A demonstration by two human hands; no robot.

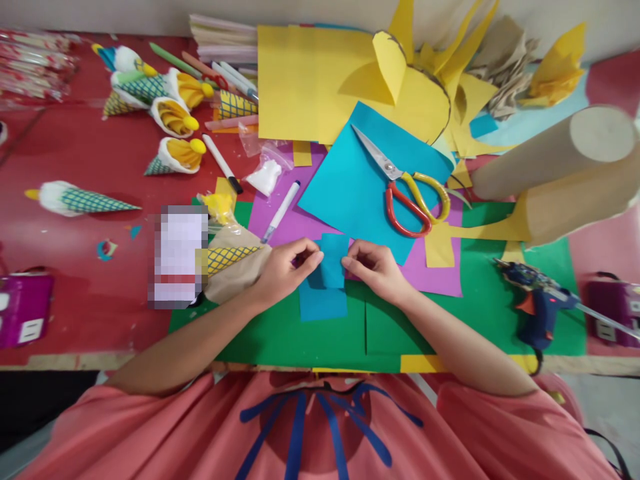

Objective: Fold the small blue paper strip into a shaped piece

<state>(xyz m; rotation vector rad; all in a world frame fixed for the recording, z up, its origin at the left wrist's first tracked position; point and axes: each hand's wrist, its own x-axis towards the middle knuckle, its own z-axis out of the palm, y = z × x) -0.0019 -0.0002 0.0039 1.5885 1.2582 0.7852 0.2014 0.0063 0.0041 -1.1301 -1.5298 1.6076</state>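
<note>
Red tabletop (75, 153), strewn with craft goods. Green paper sheet (480, 300) along the near edge, blue glue gun (537, 303) on its right part. Paper cones (85, 199) and markers (223, 163) scattered at left, purple boxes (23, 308) at both side edges.

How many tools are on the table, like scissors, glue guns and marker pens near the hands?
Scissors: 1
Glue gun: 1
White marker pens, one with a black cap and one with a blue cap: 2
Total: 4
Both hands, left and right, pinch a small blue paper piece.
</note>
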